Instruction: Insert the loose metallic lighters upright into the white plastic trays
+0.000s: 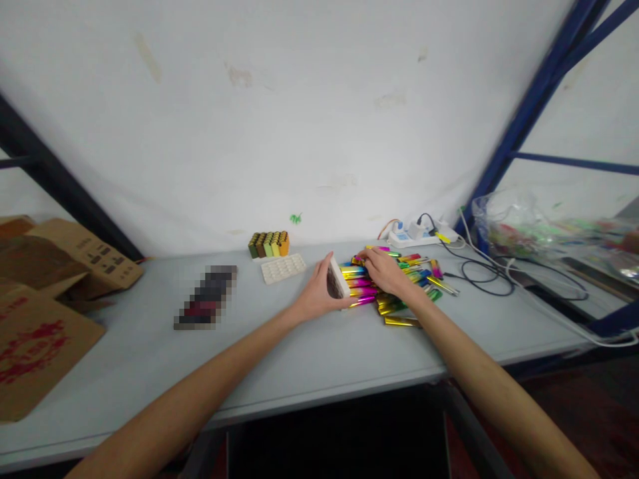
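Note:
My left hand grips a white tray tipped up on its side, fingers and thumb around its edges. Several shiny metallic tubes in pink, gold and blue stick out from the tray's right side. My right hand is closed over the far ends of these tubes, at the edge of a loose pile of similar gold, green and pink ones. Its fingertips are partly hidden, so I cannot tell exactly what is between them.
A second white tray with rows of cells lies flat, in front of a block of upright gold and green tubes. A blurred-out dark object lies left. Cardboard boxes are far left; a power strip and cables right.

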A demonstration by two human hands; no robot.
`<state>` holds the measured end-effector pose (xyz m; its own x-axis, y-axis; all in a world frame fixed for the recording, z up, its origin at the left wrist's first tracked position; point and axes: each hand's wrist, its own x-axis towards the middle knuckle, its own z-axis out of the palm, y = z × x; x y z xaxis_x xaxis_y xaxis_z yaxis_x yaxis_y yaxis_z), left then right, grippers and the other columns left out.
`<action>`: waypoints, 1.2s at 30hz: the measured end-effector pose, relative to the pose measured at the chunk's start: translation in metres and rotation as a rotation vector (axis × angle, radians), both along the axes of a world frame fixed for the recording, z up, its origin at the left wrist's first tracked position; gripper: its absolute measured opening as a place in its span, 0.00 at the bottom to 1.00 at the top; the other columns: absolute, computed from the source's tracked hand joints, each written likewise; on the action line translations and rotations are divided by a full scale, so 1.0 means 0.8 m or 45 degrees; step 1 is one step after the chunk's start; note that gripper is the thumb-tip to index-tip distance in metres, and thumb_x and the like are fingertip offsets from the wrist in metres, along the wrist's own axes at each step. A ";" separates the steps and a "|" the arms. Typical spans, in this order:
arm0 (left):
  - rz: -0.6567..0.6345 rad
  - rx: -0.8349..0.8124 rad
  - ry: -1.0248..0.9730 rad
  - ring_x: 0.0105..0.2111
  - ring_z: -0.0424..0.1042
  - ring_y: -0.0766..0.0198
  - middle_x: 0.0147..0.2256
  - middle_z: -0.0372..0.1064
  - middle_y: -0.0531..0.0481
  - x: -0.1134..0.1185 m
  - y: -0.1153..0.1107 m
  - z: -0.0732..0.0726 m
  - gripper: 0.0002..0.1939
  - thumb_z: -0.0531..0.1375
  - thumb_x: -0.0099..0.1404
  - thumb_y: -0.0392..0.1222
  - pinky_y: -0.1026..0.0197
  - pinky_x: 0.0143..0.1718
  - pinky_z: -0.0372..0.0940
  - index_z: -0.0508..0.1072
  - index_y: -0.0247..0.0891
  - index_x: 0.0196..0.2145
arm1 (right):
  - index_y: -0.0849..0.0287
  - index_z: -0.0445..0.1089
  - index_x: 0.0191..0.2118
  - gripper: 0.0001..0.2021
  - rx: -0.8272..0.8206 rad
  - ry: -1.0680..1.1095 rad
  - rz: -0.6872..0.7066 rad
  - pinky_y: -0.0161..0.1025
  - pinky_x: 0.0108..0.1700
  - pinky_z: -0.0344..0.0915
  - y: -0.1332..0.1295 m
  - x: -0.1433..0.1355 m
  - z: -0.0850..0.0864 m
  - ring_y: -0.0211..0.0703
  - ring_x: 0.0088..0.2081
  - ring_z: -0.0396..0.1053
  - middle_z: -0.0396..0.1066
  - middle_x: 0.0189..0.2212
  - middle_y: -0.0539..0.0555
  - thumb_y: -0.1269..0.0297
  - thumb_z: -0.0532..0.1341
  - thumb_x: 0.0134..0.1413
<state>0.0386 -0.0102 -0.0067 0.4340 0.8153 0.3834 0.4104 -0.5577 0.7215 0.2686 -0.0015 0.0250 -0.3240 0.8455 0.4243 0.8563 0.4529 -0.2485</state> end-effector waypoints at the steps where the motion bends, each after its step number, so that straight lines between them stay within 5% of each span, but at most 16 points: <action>1: 0.000 -0.001 -0.003 0.67 0.56 0.39 0.66 0.54 0.34 0.001 0.000 0.000 0.66 0.75 0.49 0.59 0.40 0.69 0.53 0.43 0.39 0.73 | 0.64 0.72 0.50 0.17 0.027 0.051 0.020 0.44 0.55 0.63 -0.003 -0.006 0.002 0.49 0.49 0.70 0.75 0.46 0.62 0.70 0.47 0.71; 9: -0.014 -0.037 0.026 0.68 0.55 0.40 0.68 0.52 0.31 0.003 -0.001 0.004 0.68 0.75 0.48 0.60 0.41 0.69 0.53 0.43 0.36 0.73 | 0.62 0.73 0.50 0.20 0.023 -0.046 0.272 0.47 0.59 0.62 -0.013 -0.050 -0.006 0.49 0.52 0.70 0.76 0.49 0.62 0.63 0.44 0.75; 22: -0.053 0.151 0.121 0.63 0.63 0.45 0.60 0.61 0.38 -0.013 -0.006 0.017 0.45 0.71 0.55 0.54 0.42 0.67 0.58 0.59 0.41 0.65 | 0.64 0.71 0.56 0.18 -0.121 -0.026 0.117 0.48 0.61 0.61 -0.003 0.001 -0.002 0.51 0.56 0.69 0.74 0.54 0.63 0.65 0.49 0.73; 28: -0.037 0.146 0.092 0.61 0.64 0.46 0.59 0.63 0.41 -0.013 -0.004 0.015 0.47 0.74 0.52 0.58 0.44 0.65 0.59 0.61 0.44 0.64 | 0.62 0.72 0.55 0.17 -0.029 0.012 0.146 0.49 0.60 0.62 -0.016 -0.023 0.004 0.50 0.53 0.70 0.74 0.52 0.62 0.63 0.49 0.73; 36: -0.047 0.124 0.076 0.64 0.62 0.44 0.63 0.61 0.40 -0.010 -0.002 0.010 0.54 0.74 0.51 0.59 0.42 0.67 0.57 0.56 0.45 0.68 | 0.58 0.67 0.60 0.20 -0.007 -0.054 0.293 0.52 0.67 0.54 -0.012 -0.044 -0.017 0.47 0.63 0.63 0.69 0.61 0.60 0.63 0.44 0.75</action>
